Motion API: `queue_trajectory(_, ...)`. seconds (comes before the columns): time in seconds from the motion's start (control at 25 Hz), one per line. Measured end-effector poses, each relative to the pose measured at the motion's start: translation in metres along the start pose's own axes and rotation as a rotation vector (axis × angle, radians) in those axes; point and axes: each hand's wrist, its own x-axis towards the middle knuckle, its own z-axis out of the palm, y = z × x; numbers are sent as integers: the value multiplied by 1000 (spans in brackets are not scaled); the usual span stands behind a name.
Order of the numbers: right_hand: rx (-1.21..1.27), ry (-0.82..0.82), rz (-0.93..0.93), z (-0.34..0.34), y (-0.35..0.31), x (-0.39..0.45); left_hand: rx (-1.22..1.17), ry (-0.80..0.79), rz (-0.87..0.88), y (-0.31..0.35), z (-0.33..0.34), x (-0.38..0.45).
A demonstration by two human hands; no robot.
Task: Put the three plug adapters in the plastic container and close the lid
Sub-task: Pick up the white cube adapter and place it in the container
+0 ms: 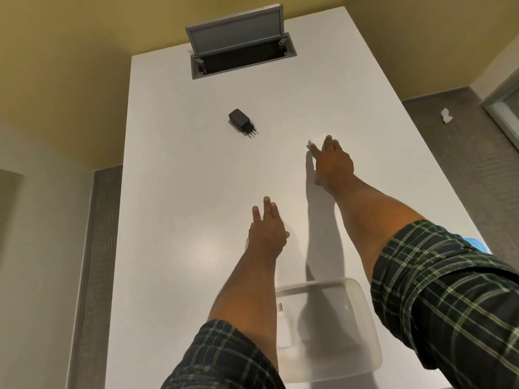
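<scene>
A clear plastic container (362, 310) stands open at the near edge of the white table, with one white plug adapter (283, 329) lying inside it at its left. A black plug adapter (242, 121) with three pins lies alone in the middle of the table. Further right, my right hand (331, 161) is stretched out with its fingers closing over a white plug adapter (316, 139), which still rests on the table. My left hand (266, 231) hovers flat over the table beyond the container, fingers apart and holding nothing.
A grey cable hatch (238, 56) stands open with its lid up at the far end of the table (179, 192). A blue lid edge (477, 245) peeks out behind my right sleeve. A scrap of white paper (446, 115) lies on the floor at right.
</scene>
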Motion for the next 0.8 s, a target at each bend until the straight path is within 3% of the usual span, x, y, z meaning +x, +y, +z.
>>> queue_trajectory(0.12, -79, -70, 8, -6, -2, 15, 37, -1, -4, -1, 0, 5)
queue_trajectory(0.28, 11, -163, 36, -7, -7, 25, 74, -15, 2, 1, 0, 6)
queue_trajectory(0.8, 370, 71, 201, 7, -15, 3, 88, -37, -9, 5, -7, 2)
